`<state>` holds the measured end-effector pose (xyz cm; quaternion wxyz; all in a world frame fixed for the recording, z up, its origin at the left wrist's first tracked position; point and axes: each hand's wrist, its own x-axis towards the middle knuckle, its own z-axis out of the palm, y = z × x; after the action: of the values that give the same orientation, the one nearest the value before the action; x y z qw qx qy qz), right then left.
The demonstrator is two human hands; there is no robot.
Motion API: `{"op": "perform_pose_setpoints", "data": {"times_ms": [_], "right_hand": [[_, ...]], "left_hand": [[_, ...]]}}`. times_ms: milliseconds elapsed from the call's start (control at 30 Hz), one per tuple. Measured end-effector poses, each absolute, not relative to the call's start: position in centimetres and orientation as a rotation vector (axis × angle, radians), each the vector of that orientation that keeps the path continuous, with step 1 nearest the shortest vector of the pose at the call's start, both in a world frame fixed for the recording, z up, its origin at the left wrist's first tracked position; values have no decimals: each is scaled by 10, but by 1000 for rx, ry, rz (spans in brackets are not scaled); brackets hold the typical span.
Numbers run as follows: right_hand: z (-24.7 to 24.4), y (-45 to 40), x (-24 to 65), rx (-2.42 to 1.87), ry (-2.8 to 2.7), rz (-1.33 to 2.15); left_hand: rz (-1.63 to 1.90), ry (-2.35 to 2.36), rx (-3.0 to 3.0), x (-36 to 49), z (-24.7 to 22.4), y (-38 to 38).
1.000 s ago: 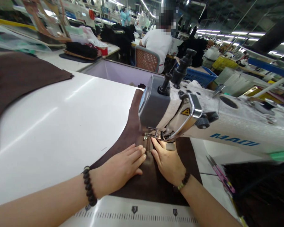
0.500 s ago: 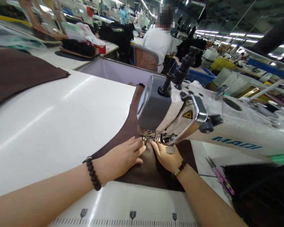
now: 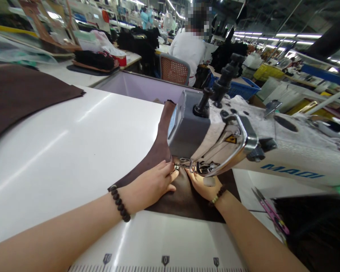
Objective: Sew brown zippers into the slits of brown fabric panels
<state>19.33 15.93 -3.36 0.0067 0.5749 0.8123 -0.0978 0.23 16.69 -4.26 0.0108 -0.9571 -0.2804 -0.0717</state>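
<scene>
A dark brown suede-like fabric panel (image 3: 184,200) lies under the presser foot (image 3: 200,166) of a MAQI sewing machine (image 3: 215,139). My left hand (image 3: 150,185) rests flat on the panel, its fingertips beside a small metal zipper pull (image 3: 176,166). My right hand (image 3: 201,185) presses the panel on the other side of the seam, just below the foot. Neither hand grips anything. The machine head hides the panel's far part and the needle area is hard to see.
The white sewing table (image 3: 73,143) has a ruler scale (image 3: 164,264) along its near edge. Another brown panel (image 3: 22,98) lies at left. Pink-handled thread snips (image 3: 272,215) and dark fabric (image 3: 314,234) sit at right. A seated co-worker (image 3: 188,49) is beyond the machine.
The panel has slid farther under the presser foot, carrying both hands away from me, and the zipper teeth visible earlier are now out of sight. My view has shifted slightly.
</scene>
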Motion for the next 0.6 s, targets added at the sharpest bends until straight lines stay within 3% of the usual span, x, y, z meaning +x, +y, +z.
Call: {"op": "perform_pose_setpoints", "data": {"times_ms": [267,433,600], "right_hand": [[-32,153,185,1844,2468,-281],[-23,89,164,2046,2325,-138],[-15,39,157,1913,2441,-330]], "left_hand": [[-275,-845,-3077,-5,-43,174],[-363,-794,-3192,-26,-32,195],[-334,-894,-3172,-17,-12,182]]}}
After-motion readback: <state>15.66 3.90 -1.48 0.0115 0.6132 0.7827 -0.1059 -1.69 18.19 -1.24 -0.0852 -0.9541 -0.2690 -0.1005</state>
